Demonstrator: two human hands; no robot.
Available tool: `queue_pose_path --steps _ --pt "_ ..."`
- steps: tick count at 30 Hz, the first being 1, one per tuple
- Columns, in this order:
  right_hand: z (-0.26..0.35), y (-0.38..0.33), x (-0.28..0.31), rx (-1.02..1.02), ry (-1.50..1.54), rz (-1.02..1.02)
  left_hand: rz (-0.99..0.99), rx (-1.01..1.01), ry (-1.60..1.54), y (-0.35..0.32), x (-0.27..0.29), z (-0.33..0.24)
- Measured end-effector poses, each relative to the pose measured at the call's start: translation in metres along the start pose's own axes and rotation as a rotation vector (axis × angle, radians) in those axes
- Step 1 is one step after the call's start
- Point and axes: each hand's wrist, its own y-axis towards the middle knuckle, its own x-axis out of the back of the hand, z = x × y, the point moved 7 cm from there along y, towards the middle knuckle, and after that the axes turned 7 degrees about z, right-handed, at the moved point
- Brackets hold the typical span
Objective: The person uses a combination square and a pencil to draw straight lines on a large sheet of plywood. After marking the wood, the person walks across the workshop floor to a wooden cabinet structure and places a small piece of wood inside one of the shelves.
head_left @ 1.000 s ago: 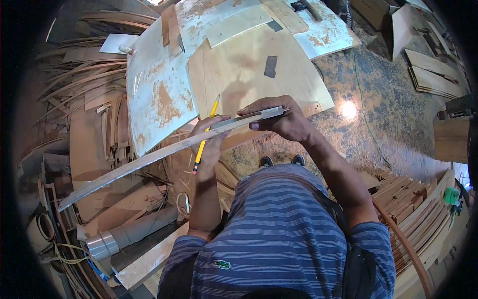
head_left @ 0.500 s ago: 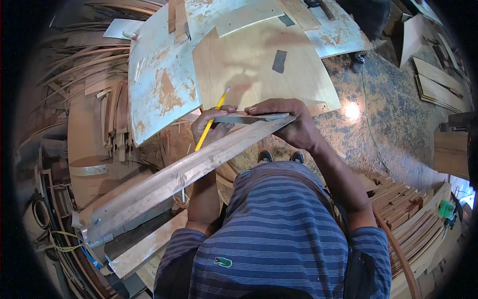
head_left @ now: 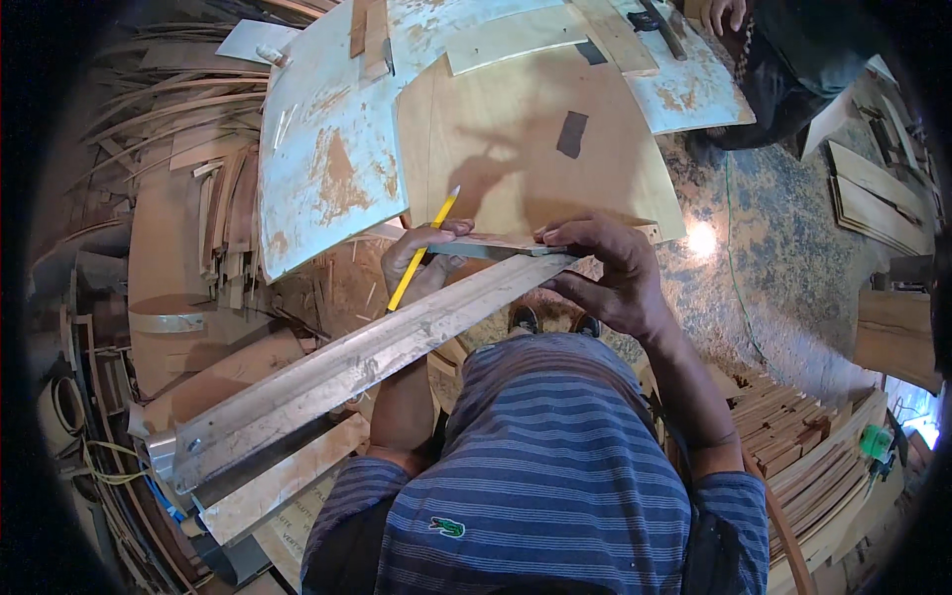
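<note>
Your left hand (head_left: 421,260) is closed around a yellow pencil (head_left: 424,248) while also steadying the long metal straightedge (head_left: 367,362); your right hand (head_left: 610,273) curls loosely over its far end at the near edge of the plywood sheet (head_left: 516,149). The bar runs from there down to your near left. It looks stiff, fairly heavy and smooth, so it may slide; grip nearer its middle to balance it
</note>
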Motion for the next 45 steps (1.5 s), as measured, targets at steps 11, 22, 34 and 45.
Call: queue_pose_path --steps 11,22,34,45 --pt "-0.001 0.000 0.000 0.040 -0.047 -0.029 -0.016 0.061 0.042 -0.007 0.000 -0.001" --pt "-0.053 -0.003 -0.012 -0.238 0.413 -0.157 -0.197 0.249 -0.224 -0.020 0.014 0.002" --pt "-0.066 0.040 -0.021 -0.237 0.674 -0.116 -0.391 0.192 -0.200 -0.027 0.036 -0.007" --pt "-0.061 0.052 -0.027 -0.168 0.681 -0.126 -0.398 0.225 -0.100 -0.016 0.049 -0.016"
